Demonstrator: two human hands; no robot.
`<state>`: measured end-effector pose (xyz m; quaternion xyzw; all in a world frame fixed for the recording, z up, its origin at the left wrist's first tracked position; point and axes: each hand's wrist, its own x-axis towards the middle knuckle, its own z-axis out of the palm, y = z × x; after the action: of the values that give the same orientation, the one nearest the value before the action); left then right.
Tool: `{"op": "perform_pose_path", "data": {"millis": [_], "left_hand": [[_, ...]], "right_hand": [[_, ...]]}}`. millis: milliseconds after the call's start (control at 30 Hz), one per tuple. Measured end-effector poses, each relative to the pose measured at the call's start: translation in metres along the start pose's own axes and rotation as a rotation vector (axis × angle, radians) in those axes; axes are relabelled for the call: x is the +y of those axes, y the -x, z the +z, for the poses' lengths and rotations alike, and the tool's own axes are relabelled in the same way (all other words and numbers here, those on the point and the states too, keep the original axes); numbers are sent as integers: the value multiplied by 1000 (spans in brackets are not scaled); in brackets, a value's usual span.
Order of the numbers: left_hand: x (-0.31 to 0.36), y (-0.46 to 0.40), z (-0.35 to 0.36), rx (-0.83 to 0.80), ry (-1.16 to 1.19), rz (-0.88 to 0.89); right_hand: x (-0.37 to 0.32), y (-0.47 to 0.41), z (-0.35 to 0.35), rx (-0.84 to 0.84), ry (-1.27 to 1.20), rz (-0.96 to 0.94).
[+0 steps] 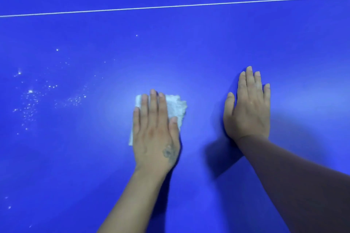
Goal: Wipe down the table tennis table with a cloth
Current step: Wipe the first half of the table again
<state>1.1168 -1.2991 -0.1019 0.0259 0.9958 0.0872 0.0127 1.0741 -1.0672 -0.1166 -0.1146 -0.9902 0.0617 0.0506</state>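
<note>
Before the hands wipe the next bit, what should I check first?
1. Cloth under the left hand, pressed flat: ok.
2. Right hand flat on the table, steadying, holding nothing: ok.
3. White specks to the left of the cloth are not wiped yet: not ok.
4. Path from cloth to specks free of things: ok.
5. Cloth clean underneath: cannot tell.

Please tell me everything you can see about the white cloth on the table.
The white cloth looks soft and fluffy, like terry fabric, and seems folded into a small pad. It lies flat on the blue table, near the middle of the view. The left hand presses on it with straight fingers and covers most of it; only its far, left and right edges show.
</note>
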Motion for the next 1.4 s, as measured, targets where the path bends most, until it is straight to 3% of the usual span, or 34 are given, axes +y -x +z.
{"op": "perform_pose_path", "data": {"millis": [133,267,367,467,533,633,733,900,1067,1200,1400], "left_hand": [[-15,-79,0,54,-10,-180],[11,-165,4,42,37,-233],[54,-191,9,32,51,-85],[85,-168,18,61,36,184],[85,-137,20,43,31,316],[65,-83,10,-4,25,378],[27,-60,1,-2,21,298],[-21,-132,-7,53,-32,-64],[7,-230,-1,59,24,-191],[68,-248,10,48,27,4],[111,-172,22,51,76,385]], "right_hand": [[-1,-1,-1,4,-1,4],[-1,-1,0,1,2,2],[-1,-1,0,7,-2,2],[-1,-1,0,9,-6,-5],[0,0,1,5,-5,-7],[1,1,2,5,-29,-6],[1,2,2,6,-55,8],[-1,2,1,-2,-59,18],[-1,1,1,-16,-54,28],[0,1,1,-12,-48,24],[-1,1,0,-10,-60,25]]}}
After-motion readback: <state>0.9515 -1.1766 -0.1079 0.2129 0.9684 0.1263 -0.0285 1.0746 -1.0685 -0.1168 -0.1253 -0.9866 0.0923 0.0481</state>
